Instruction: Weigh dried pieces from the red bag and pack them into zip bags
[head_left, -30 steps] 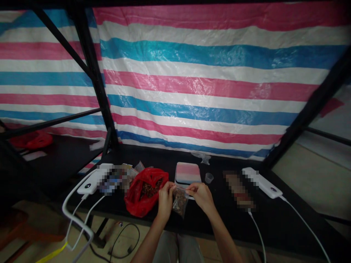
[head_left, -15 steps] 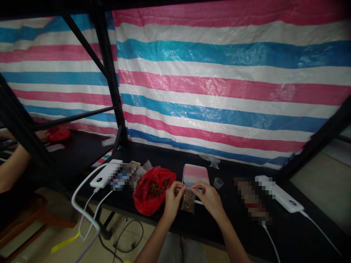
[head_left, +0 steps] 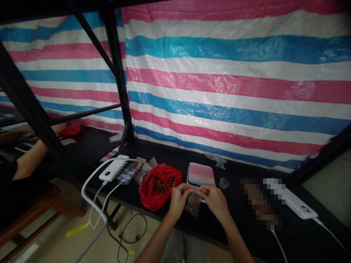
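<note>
A small clear plastic bag (head_left: 193,204) filled with brown bits hangs between my hands near the table's front edge. My left hand (head_left: 179,197) pinches the bag's top edge from the left. From the right, my right hand (head_left: 213,196) pinches the same top edge, its fingertips close to the left ones. Just behind my hands lies a scale (head_left: 201,174) with a pink, white and blue top, partly covered by them. Left of my left hand, an open red plastic bag (head_left: 156,195) holds loose brown pieces (head_left: 162,185).
Small clear bags (head_left: 148,166) lie behind the red bag. A white power bank (head_left: 112,171) with cables is at left, another (head_left: 294,202) at right. A small clear cup (head_left: 224,183) and crumpled plastic (head_left: 218,160) sit beyond the scale. A co-worker's arm (head_left: 34,159) is at far left.
The view has shifted, so the table's things appear slightly farther right. My fingertips have come closer together along the top of the small bag, which both hands still hold.
</note>
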Action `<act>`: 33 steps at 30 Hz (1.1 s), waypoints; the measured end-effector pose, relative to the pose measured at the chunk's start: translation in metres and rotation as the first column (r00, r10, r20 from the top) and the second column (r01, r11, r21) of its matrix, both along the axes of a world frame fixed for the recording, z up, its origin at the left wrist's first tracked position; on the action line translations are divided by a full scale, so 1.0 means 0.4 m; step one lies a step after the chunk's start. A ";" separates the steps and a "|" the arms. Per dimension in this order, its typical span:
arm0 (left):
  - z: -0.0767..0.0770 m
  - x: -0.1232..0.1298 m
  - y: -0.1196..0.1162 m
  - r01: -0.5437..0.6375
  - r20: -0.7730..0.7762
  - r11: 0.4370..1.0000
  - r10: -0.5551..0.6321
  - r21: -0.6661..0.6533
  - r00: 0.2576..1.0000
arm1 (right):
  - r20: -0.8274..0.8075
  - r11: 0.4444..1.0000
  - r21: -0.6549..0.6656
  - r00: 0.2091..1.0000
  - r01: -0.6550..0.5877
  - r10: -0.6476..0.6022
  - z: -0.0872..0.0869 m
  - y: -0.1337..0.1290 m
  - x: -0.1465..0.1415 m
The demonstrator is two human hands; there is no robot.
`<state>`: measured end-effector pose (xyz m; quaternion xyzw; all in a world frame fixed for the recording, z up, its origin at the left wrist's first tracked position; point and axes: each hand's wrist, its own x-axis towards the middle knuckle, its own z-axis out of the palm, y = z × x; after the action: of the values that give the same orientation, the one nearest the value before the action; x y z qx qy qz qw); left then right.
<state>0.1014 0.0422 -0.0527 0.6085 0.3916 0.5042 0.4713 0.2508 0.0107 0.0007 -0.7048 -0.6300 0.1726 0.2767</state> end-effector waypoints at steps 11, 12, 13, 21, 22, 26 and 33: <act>0.020 -0.014 -0.003 -0.127 -0.099 0.990 0.132 0.055 0.986 | 0.133 1.000 0.017 0.991 0.003 -0.006 0.021 0.004 -0.058; 0.020 -0.015 -0.002 -0.132 -0.092 0.990 0.136 0.049 0.986 | 0.135 1.000 0.030 0.991 -0.003 -0.001 0.020 0.004 -0.057; 0.020 -0.017 -0.002 -0.133 -0.080 0.990 0.136 0.044 0.987 | 0.135 0.999 0.048 0.991 -0.018 0.011 0.018 0.004 -0.055; 0.021 -0.008 -0.018 0.005 -0.066 0.994 0.002 0.105 0.998 | 0.037 0.991 0.070 0.993 -0.115 0.113 0.007 0.001 -0.025; 0.020 -0.007 -0.019 0.009 -0.072 0.994 -0.001 0.111 0.997 | 0.032 0.993 0.056 0.994 -0.104 0.102 0.007 0.001 -0.026; 0.020 -0.006 -0.022 0.008 -0.097 0.992 0.004 0.127 0.995 | 0.074 0.997 0.050 0.995 -0.065 0.062 0.009 -0.001 -0.041; 0.019 -0.015 -0.008 -0.122 -0.013 0.988 0.124 0.096 0.992 | 0.020 0.987 0.148 0.998 -0.060 0.057 0.011 0.018 -0.044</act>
<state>0.0955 0.0389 -0.0451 0.6095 0.4086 0.5446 0.4062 0.2334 0.0177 0.0052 -0.6648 -0.6637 0.1274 0.3182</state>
